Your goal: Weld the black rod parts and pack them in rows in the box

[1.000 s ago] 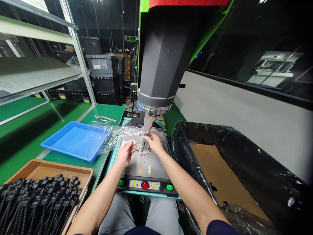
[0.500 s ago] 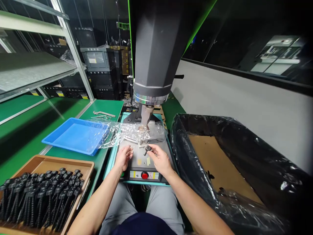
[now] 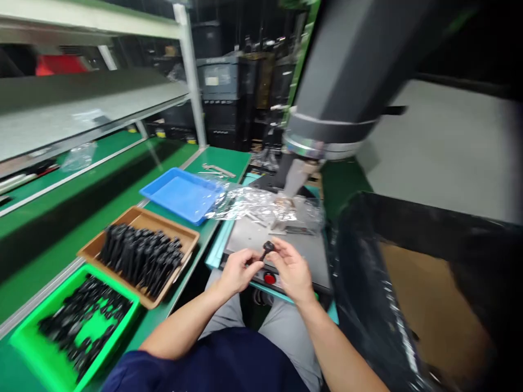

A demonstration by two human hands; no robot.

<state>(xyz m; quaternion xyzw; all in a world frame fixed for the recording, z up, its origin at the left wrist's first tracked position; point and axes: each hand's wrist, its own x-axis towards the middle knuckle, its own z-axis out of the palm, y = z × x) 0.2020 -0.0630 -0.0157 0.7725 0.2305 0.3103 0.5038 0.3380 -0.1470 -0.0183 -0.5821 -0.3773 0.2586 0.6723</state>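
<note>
A small black part with a knob-like head and a short stem [image 3: 268, 247] is held over the front of the machine's grey base plate [image 3: 241, 238]. My right hand [image 3: 293, 270] pinches its head between thumb and fingers. My left hand [image 3: 240, 270] is closed at the lower end of the stem, with thumb and forefinger together there. Just below the hands, a red button [image 3: 269, 279] sits on the machine's front. Behind them, the metal welding-type horn [image 3: 295, 178] points down at a fixture partly covered by clear plastic film [image 3: 261, 202].
On the green bench at left stand a blue tray [image 3: 180, 190], a brown tray [image 3: 186, 233] of long black ribbed parts and a green bin [image 3: 35, 348] of small black pieces. Wrenches [image 3: 218, 170] lie behind. A box lined with black plastic [image 3: 359, 283] is at right.
The view has swung left and down, bringing the green bin into sight. My left hand has come across to the black part's stem; my right hand still holds its head.
</note>
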